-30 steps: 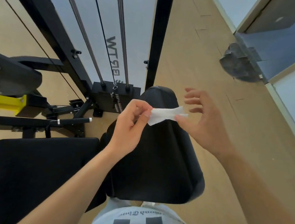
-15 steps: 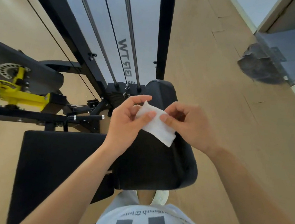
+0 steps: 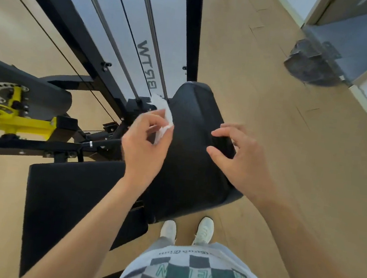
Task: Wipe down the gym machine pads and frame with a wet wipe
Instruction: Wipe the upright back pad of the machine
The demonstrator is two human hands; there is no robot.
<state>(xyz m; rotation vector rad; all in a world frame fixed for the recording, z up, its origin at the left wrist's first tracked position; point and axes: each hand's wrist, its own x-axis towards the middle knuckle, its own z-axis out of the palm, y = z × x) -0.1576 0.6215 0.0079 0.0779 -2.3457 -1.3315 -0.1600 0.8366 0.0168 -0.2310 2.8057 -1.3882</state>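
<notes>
Holding the wipe (head view): the left hand (image 3: 145, 144) pinches the wet wipe (image 3: 162, 116) between thumb and fingertips. Its grip is closed on the lower edge, and the rest of the sheet stands up toward the far side.
Right hand: the right hand (image 3: 240, 159) hangs over the back pad (image 3: 190, 174) with fingers spread and loosely bent, its grip empty. Whether it touches the pad I cannot tell.
Wipe's place: in the air by the far left edge of the back pad, in front of the weight stack (image 3: 136, 106), and on no pad yet.
Wipe's handling: probably very light, limp and damp, so it will likely bunch. It is better spread flat under the fingers than dragged by an edge.
Pads: the back pad and the seat pad (image 3: 68, 194), left of it, look smooth and cushioned, so they should take firm strokes.
Frame: the black upright (image 3: 192, 25) and guide rods (image 3: 153, 34) are narrow. Folding the wipe round them would suit.
Containers: no wipe packet or bin shows. A dark object (image 3: 312, 64) lies on the floor at the far right, and I cannot tell what it is or what it holds.
</notes>
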